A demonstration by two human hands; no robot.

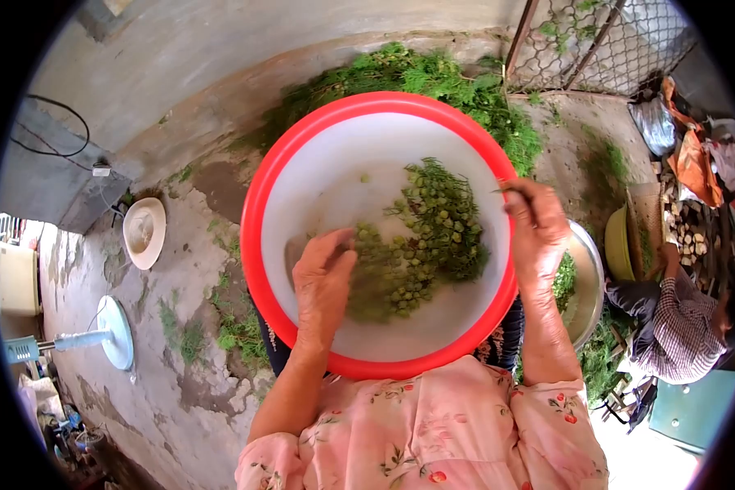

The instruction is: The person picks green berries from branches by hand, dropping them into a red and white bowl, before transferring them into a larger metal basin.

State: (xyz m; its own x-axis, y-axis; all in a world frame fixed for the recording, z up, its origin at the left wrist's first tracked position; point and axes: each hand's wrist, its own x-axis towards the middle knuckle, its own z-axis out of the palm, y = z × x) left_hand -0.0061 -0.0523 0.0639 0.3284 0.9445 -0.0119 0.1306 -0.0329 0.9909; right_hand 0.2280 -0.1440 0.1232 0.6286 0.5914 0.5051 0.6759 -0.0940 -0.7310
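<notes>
A large basin (257,269) with a red rim and white inside stands in front of me, over my lap. Inside it lies a heap of green sprigs (449,216) carrying small round cones. My left hand (322,273) is over the left half of the basin, fingers curled at a motion-blurred sprig (369,273) that it seems to grip. Above the right rim, my right hand (537,216) is closed in a pinch, with a thin greenish bit of twig (501,190) sticking out from its fingertips. A loose green cone (364,178) rests on the basin's inner wall.
Cut greenery (392,69) is piled along the wall behind the basin. At right, a metal bowl (596,273) holds green bits. Another person (682,331) sits beyond, near a yellow-green basin (619,245). A straw hat (144,233) and a fan (116,333) are at left.
</notes>
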